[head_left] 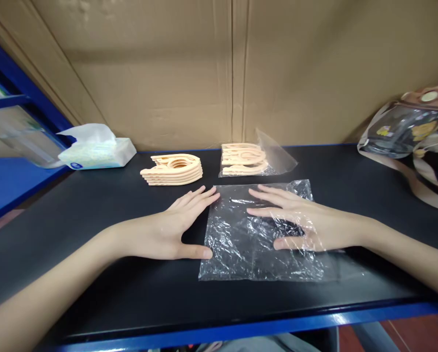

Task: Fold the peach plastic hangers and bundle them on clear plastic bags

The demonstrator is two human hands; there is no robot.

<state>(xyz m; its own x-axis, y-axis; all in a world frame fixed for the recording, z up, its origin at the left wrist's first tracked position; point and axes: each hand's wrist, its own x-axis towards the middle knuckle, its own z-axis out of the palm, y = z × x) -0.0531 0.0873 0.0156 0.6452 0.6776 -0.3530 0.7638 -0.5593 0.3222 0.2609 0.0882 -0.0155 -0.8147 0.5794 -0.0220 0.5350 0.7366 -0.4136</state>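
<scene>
A clear plastic bag [241, 249] lies flat and crinkled on the black tabletop in front of me. My left hand [178, 220] rests at its left edge, fingers spread, with the fingertips and thumb touching the film. Over the right part of the bag is my right hand [295, 217], its fingers also spread; some film seems to lie over its back. Behind my left hand sits a stack of several cream plastic folding hangers [175, 171]. To the right of that stack, more folding hangers [243, 159] lie inside another clear bag [277, 155].
A tissue pack [98, 151] stands at the back left, by a blue shelf frame [28, 105]. At the right, a clear bottle [395, 129] with a brown top trails a beige strap [398, 168]. Cardboard [160, 78] walls the back. The table's front edge is blue [241, 330].
</scene>
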